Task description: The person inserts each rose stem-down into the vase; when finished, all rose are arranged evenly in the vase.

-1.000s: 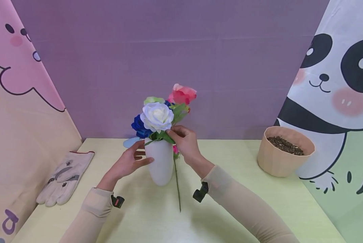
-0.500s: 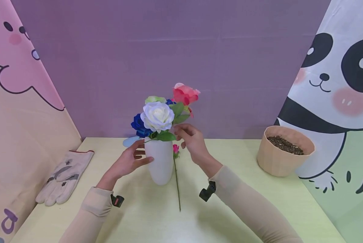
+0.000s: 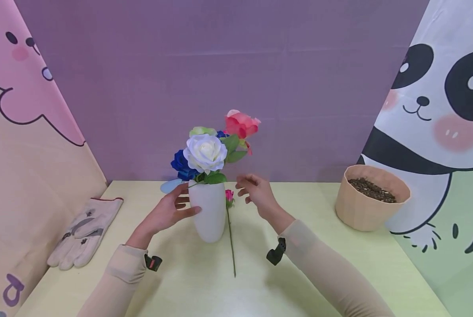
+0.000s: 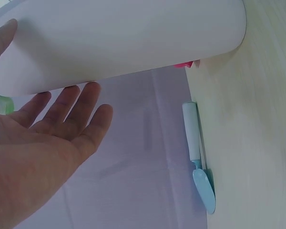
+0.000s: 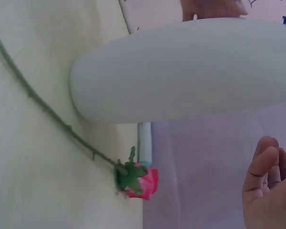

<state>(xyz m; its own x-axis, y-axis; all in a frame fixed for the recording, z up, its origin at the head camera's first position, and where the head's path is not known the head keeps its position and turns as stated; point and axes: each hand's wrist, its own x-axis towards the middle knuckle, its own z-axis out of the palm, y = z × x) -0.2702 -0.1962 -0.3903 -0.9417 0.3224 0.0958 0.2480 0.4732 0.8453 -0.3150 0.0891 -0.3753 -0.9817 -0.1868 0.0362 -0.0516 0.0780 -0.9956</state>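
A white vase stands upright on the table, filled with artificial flowers: a white rose, a blue rose, a coral-pink flower and green leaves. My left hand steadies the vase from the left, thumb on its front and fingers on its far side; in the left wrist view the fingertips meet its wall. To the right of the vase, my right hand hovers with loosely bent fingers and holds nothing. Below it, a pink rose lies on the table, its long stem pointing toward me.
Behind the vase lies a trowel with a pale handle and light blue blade. Work gloves rest at the table's left edge. A peach pot of dark soil stands at the right. A purple backdrop closes off the back.
My right hand has let go of the greenery at the vase's mouth and drawn back to the right. The coral-pink flower has shifted slightly right. My left hand stays on the vase.
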